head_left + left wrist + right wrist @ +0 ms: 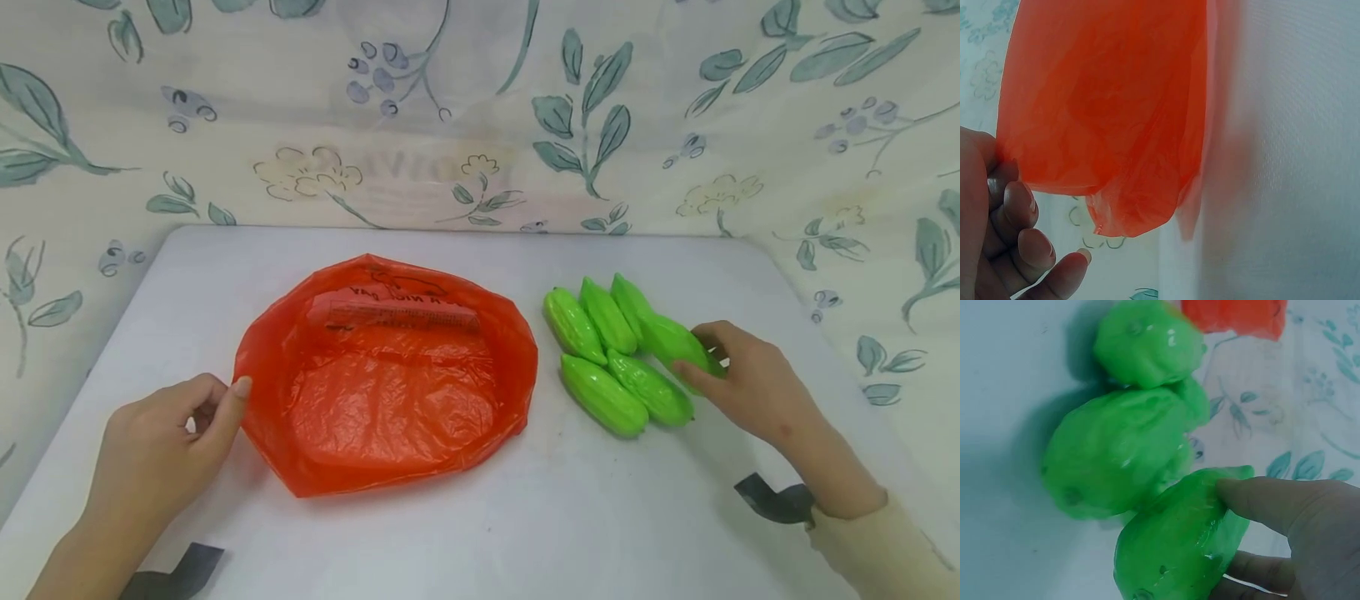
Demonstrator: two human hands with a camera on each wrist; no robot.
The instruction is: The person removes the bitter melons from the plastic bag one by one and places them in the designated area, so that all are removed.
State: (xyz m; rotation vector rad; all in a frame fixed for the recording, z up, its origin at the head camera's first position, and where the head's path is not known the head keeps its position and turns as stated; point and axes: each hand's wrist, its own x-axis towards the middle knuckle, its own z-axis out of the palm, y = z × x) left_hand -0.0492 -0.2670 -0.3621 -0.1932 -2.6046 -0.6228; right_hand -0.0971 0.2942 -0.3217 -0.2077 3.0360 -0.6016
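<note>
A red plastic bag (390,408) lies with its mouth spread wide on the white table. My left hand (161,442) pinches the bag's left rim between thumb and forefinger; in the left wrist view the other fingers (1035,247) curl loosely beside the bag (1110,100). To the right of the bag, several glossy bright green cucumbers (603,396) lie close together. My right hand (757,383) holds another green cucumber (675,342) at the group's right side, thumb on one side and fingers on the other. The right wrist view shows this held cucumber (1172,544) close up, beside the others (1116,453).
The white table (525,533) ends at the back against a hanging cloth (480,108) printed with leaves and flowers. Dark straps (776,500) show near both wrists. A light sleeve (885,550) covers the right forearm.
</note>
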